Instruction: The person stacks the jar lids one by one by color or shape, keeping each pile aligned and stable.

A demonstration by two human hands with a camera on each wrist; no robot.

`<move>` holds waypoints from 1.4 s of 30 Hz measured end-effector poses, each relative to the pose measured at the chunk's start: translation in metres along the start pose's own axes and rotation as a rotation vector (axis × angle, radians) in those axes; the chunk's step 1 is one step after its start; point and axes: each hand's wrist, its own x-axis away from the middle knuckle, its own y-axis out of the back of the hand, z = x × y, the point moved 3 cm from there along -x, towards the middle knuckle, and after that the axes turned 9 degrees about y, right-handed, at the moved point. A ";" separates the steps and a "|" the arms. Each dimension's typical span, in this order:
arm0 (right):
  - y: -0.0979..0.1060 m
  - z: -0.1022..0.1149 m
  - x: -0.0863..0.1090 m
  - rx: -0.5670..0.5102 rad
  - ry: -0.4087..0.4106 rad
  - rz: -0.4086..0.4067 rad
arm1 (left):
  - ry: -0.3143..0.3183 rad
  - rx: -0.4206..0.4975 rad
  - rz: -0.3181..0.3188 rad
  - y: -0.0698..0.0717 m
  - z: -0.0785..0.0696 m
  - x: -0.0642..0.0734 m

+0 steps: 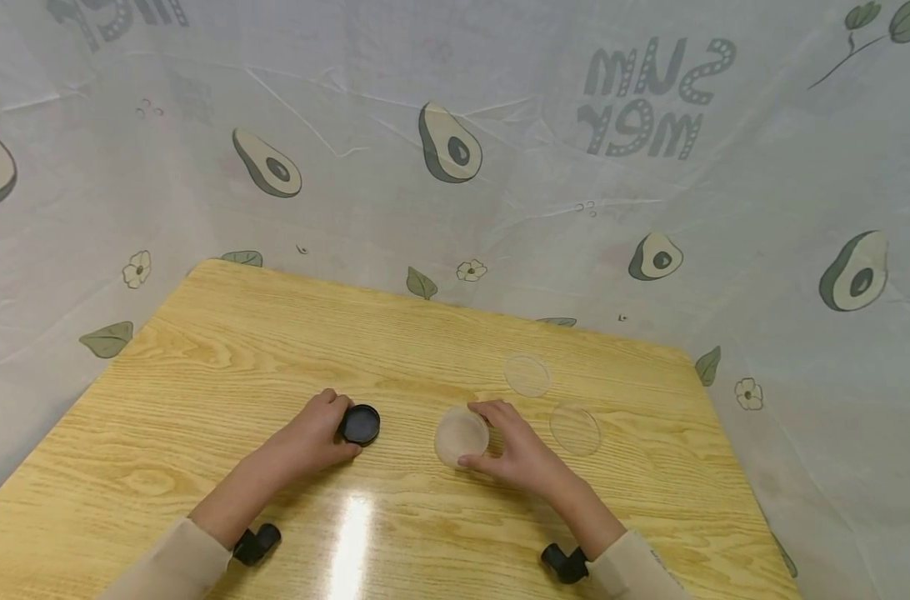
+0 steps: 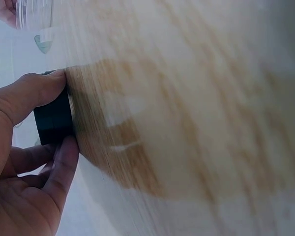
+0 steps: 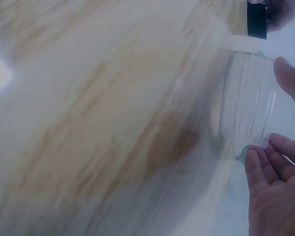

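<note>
My left hand (image 1: 318, 432) grips a small black round container (image 1: 361, 425) on the wooden table, its thumb on the near side and fingers on the far side. In the left wrist view the short side wall of that black container (image 2: 54, 118) shows between thumb and fingertips. To the right, my right hand (image 1: 518, 448) holds a clear round plastic container (image 1: 455, 435) by its right edge, thumb and fingers spread around it. The right wrist view shows its see-through wall (image 3: 248, 98), with several lines running around it. A gap of bare wood separates the two containers.
Two thin clear discs lie on the table (image 1: 222, 350) beyond and beside my right hand: a farther disc (image 1: 527, 376) and a nearer disc (image 1: 575, 429). A pale printed curtain (image 1: 350, 208) hangs behind the table's far edge. Bright light reflects off the near wood.
</note>
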 end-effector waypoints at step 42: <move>-0.006 -0.002 0.004 -0.005 -0.028 -0.030 | -0.012 0.012 -0.008 -0.001 0.002 0.000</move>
